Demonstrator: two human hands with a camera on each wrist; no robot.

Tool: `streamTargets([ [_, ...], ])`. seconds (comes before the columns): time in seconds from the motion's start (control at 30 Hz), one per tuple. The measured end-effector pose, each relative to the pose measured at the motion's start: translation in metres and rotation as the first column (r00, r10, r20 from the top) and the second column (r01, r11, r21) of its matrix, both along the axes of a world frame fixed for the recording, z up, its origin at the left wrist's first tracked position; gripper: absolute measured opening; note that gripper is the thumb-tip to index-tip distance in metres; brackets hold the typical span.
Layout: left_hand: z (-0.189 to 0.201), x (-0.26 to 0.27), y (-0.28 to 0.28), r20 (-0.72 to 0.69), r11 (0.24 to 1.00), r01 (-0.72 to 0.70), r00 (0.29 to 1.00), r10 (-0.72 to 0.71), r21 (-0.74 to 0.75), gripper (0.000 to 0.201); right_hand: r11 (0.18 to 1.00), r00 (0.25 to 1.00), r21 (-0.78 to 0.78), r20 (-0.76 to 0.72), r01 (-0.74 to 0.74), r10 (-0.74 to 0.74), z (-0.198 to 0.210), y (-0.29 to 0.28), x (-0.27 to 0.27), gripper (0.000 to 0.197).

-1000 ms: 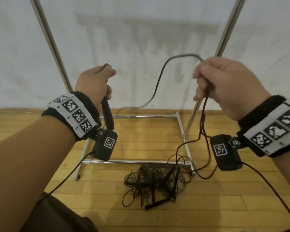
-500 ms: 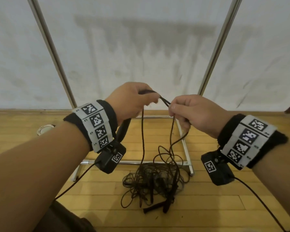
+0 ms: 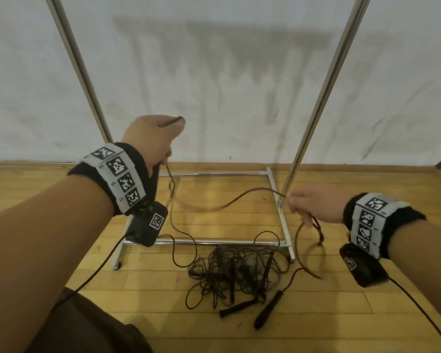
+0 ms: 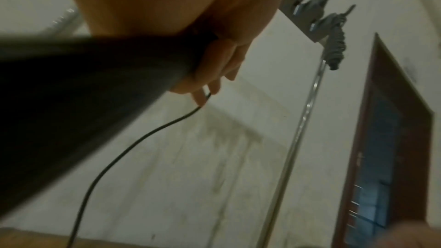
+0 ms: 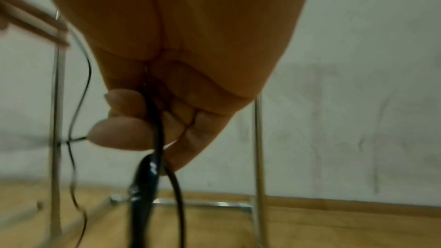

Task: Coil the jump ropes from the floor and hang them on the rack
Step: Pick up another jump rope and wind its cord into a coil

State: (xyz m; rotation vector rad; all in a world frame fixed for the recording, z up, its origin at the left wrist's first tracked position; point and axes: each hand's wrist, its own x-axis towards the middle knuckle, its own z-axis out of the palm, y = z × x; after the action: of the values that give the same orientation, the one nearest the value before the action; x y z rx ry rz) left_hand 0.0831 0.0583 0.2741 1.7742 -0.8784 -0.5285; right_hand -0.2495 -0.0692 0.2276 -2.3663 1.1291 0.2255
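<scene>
Where half a second ago the two hands met at chest height in front of the wall, the head view now shows them drawn well apart. The left hand [image 3: 152,138] is raised near the rack's [image 3: 323,103] left upright, fist clenched round a black jump-rope handle [image 3: 173,121] whose end pokes out past the thumb. From under that fist the rope [image 3: 229,203] sags and runs across to the right hand [image 3: 313,203], which has dropped low beside the rack's right upright and pinches the cord, with loops hanging below the fingers. On the wooden floor [image 3: 341,314], against the rack's front base bar, lies the tangled pile of ropes [image 3: 236,270], two handles sticking out toward the camera; one of them sits farther right than before.

From the left wrist, the fingers [image 4: 214,67] curl round the thick dark handle [image 4: 95,90], and the thin cord [image 4: 133,142] leaves the fingertips and falls away downward. Up on the rack's hooks [image 4: 317,5], a coiled rope [image 4: 336,44] already hangs; a brown door [image 4: 391,139] stands at right.

From the right wrist, the thumb and fingers [image 5: 119,131] clamp dark cord [image 5: 156,120], strands dangling beneath, with both rack uprights and the floor behind.
</scene>
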Motion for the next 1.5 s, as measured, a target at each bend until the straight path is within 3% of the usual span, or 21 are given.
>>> streamTargets([
  [0.1, -0.002, -0.027, -0.005, -0.023, 0.949, 0.315, 0.949, -0.315, 0.003, 0.025, 0.999, 0.958, 0.019, 0.284, -0.041, 0.034, 0.032, 0.01, 0.022, 0.034],
  [0.2, -0.004, -0.054, -0.007, -0.068, 0.814, 0.579, 0.815, -0.576, 0.04, 0.035, 0.994, 0.88, 0.048, 0.471, -0.098, 0.064, 0.058, 0.028, 0.041, 0.031],
  [0.27, -0.004, -0.066, -0.006, -0.066, 0.722, 0.688, 0.726, -0.685, 0.07, 0.03, 0.99, 0.825, 0.111, 0.565, -0.089, 0.011, 0.069, 0.036, 0.048, 0.03],
  [0.33, -0.001, -0.069, -0.007, -0.057, 0.707, 0.704, 0.71, -0.702, 0.065, 0.015, 0.977, 0.782, 0.194, 0.621, -0.092, -0.049, 0.074, 0.039, 0.05, 0.032],
  [0.47, 0.006, -0.058, -0.011, -0.016, 0.847, 0.532, 0.847, -0.531, 0.002, 0.019, 0.978, 0.794, 0.18, 0.608, -0.101, -0.03, 0.07, 0.035, 0.048, 0.028],
  [0.57, 0.012, -0.045, -0.013, 0.001, 0.922, 0.379, 0.925, -0.38, -0.081, 0.021, 0.989, 0.857, 0.127, 0.515, -0.076, 0.0, 0.059, 0.022, 0.04, 0.028],
  [0.67, 0.018, -0.02, -0.013, -0.112, 0.962, 0.129, 0.981, -0.159, -0.243, 0.022, 1.0, 0.964, -0.005, 0.266, -0.024, 0.024, 0.038, 0.005, 0.023, 0.034],
  [0.73, 0.022, 0.002, -0.01, -0.172, 0.957, -0.07, 0.985, 0.021, -0.283, 0.021, 0.999, 0.996, -0.032, 0.079, 0.03, -0.027, 0.019, -0.005, 0.006, 0.036],
  [0.8, 0.019, 0.023, -0.006, -0.188, 0.945, -0.194, 0.971, 0.147, -0.262, 0.018, 0.998, 0.99, 0.011, -0.132, 0.054, -0.052, 0.0, -0.01, -0.01, 0.038],
  [0.87, 0.01, 0.035, -0.003, -0.178, 0.962, -0.211, 0.967, 0.18, -0.174, 0.012, 0.992, 0.959, 0.101, -0.279, 0.075, -0.045, -0.013, -0.011, -0.019, 0.036],
  [0.93, -0.001, 0.034, -0.001, -0.149, 0.987, -0.146, 0.979, 0.136, -0.06, 0.015, 0.99, 0.956, 0.12, -0.291, 0.075, -0.038, -0.014, -0.009, -0.017, 0.033],
  [1.0, -0.008, 0.02, -0.002, -0.074, 0.999, -0.035, 0.997, 0.035, -0.004, 0.016, 0.998, 0.983, 0.062, -0.184, 0.029, -0.018, -0.004, -0.006, -0.004, 0.031],
  [1.07, -0.006, -0.003, -0.004, -0.042, 0.987, 0.162, 0.986, -0.162, 0.007, 0.018, 0.999, 1.0, 0.034, -0.03, 0.002, -0.001, 0.013, 0.001, 0.014, 0.03],
  [1.17, 0.0, -0.042, -0.005, -0.096, 0.876, 0.48, 0.875, -0.475, 0.041, 0.032, 0.997, 0.989, 0.024, 0.132, -0.067, 0.063, 0.038, 0.017, 0.042, 0.031],
  [1.23, -0.001, -0.065, -0.006, -0.102, 0.779, 0.618, 0.786, -0.609, 0.108, 0.035, 0.997, 0.978, -0.039, 0.194, -0.071, 0.077, 0.05, 0.025, 0.055, 0.031],
  [1.4, -0.005, -0.079, -0.009, -0.055, 0.752, 0.649, 0.76, -0.648, 0.111, 0.007, 0.999, 0.958, -0.025, 0.281, -0.044, 0.049, 0.066, 0.037, 0.061, 0.029],
  [1.5, -0.001, -0.073, -0.011, -0.109, 0.746, 0.664, 0.746, -0.657, 0.054, 0.007, 0.998, 0.945, -0.009, 0.319, -0.068, 0.067, 0.066, 0.038, 0.055, 0.031],
])
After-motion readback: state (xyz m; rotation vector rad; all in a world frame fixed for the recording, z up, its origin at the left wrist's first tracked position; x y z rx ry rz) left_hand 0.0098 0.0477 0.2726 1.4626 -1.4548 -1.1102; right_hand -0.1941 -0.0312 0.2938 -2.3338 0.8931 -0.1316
